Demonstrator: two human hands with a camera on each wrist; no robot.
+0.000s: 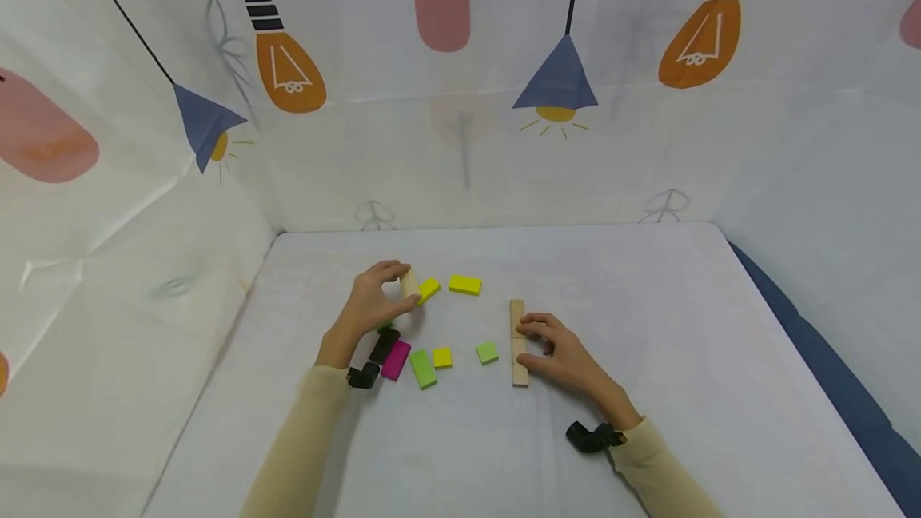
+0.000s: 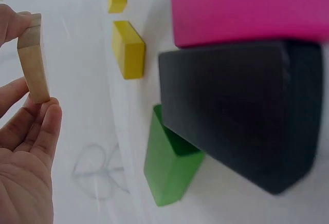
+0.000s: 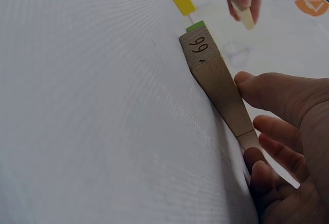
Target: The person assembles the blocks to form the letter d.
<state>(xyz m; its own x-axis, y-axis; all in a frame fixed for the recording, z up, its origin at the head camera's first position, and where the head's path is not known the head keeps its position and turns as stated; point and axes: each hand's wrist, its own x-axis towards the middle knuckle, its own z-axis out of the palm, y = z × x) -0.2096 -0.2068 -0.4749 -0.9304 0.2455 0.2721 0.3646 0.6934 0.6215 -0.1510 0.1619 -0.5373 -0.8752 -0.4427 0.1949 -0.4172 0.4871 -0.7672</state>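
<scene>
My left hand (image 1: 387, 289) pinches a small plain wooden block (image 1: 409, 284) between thumb and fingertips, lifted just above the white table. The left wrist view shows that block (image 2: 33, 59) upright in the left hand (image 2: 28, 131). My right hand (image 1: 538, 340) rests its fingertips against the right side of a short row of plain wooden blocks (image 1: 518, 342) lying end to end. In the right wrist view the row (image 3: 218, 82) has digits printed on its near end, and the right hand's fingers (image 3: 280, 98) touch its side.
Coloured blocks lie between the hands: two yellow (image 1: 464, 284) (image 1: 429, 289), a black (image 1: 384, 344), a magenta (image 1: 396, 360), a long green (image 1: 423, 368), a small yellow (image 1: 442, 357) and a small green (image 1: 487, 352). Printed cloth walls (image 1: 460, 166) enclose the table on three sides.
</scene>
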